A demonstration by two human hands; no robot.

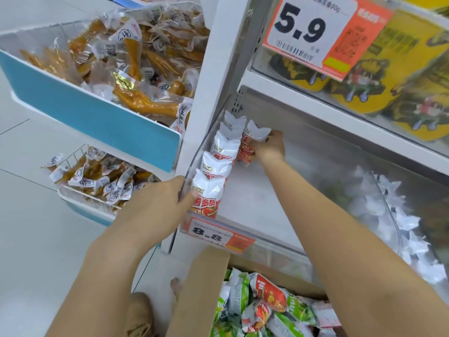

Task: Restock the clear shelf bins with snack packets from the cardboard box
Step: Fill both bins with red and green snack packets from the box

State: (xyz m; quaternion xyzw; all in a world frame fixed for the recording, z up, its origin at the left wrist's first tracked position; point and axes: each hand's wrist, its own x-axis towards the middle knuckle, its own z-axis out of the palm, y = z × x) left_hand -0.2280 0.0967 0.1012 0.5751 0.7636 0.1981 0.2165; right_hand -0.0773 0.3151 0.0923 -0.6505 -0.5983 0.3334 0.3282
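The left hand grips the front left corner of the clear shelf bin, thumb against the row of red-and-white snack packets standing along its left wall. Farther right, the right hand pinches another packet beside that row. The open cardboard box of packets sits below.

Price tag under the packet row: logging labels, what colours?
Orange-red and white price tag, black digits; head view.

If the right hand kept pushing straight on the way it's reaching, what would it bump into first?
Probably nothing soon: the right hand, pinching a red-and-white packet, points deeper into the clear bin. That stretch looks bare up to the back wall, though depth is unclear.
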